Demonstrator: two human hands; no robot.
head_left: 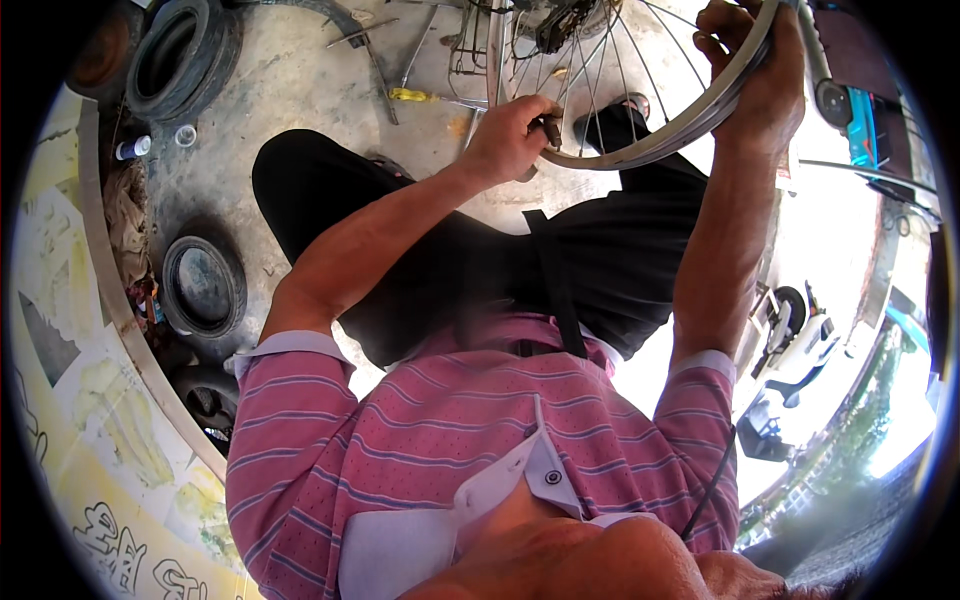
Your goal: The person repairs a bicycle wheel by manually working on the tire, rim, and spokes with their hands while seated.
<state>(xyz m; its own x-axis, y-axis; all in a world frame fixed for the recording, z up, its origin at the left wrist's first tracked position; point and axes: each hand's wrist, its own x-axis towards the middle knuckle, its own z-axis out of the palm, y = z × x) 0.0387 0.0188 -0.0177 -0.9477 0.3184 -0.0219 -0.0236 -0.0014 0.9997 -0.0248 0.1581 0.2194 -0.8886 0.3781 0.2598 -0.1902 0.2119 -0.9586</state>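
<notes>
A spoked bicycle wheel [600, 70] with a bare silver rim stands in front of my knees. My right hand [755, 70] wraps around the rim at its upper right. My left hand [510, 135] is closed on a small dark tool [551, 130] pressed against the lower edge of the rim. The wheel's hub and sprockets [560, 20] show at the top, partly cut off by the frame. I sit in black trousers and a pink striped shirt.
Rubber tyres [180, 55] [203, 285] lie on the concrete floor at the left, beside a curved metal-edged wall. A yellow-handled tool [415, 95] and metal rods lie near the wheel. A white scooter [790, 330] stands at the right in bright sunlight.
</notes>
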